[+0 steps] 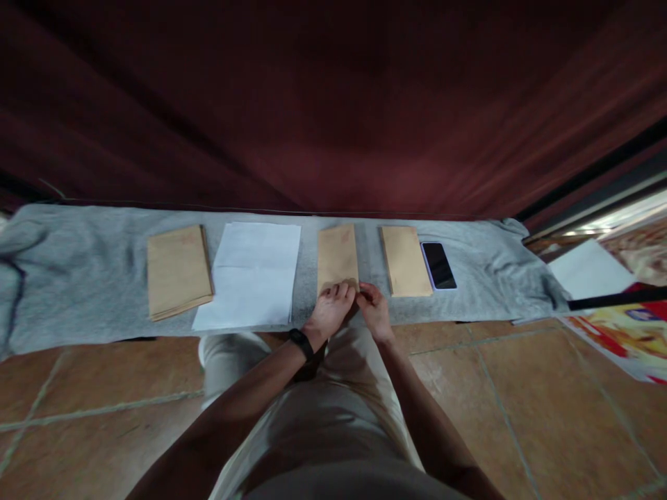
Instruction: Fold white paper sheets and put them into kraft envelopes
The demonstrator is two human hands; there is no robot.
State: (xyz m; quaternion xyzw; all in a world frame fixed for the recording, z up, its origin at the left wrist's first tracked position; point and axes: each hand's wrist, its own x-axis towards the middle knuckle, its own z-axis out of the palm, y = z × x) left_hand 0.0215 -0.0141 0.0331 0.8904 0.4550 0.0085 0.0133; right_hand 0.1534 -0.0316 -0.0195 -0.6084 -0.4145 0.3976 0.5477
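Observation:
A brown paper envelope (338, 255) lies on a grey cloth (78, 278) spread on the floor. My left hand (330, 310), with a black band on its wrist, rests its fingers on the envelope's near edge. My right hand (373, 309) pinches the same near edge at its right corner. To the left lies a stack of white paper sheets (251, 272). A pile of brown envelopes (178, 271) sits further left. A second brown envelope (405, 260) lies to the right, beside a black phone (438, 264).
A dark red curtain (333, 104) hangs behind the cloth. Tan floor tiles (521, 403) lie in front. At the right are a white sheet (588, 269) and colourful printed paper (630, 333). My legs in light trousers (313, 417) stretch toward the cloth.

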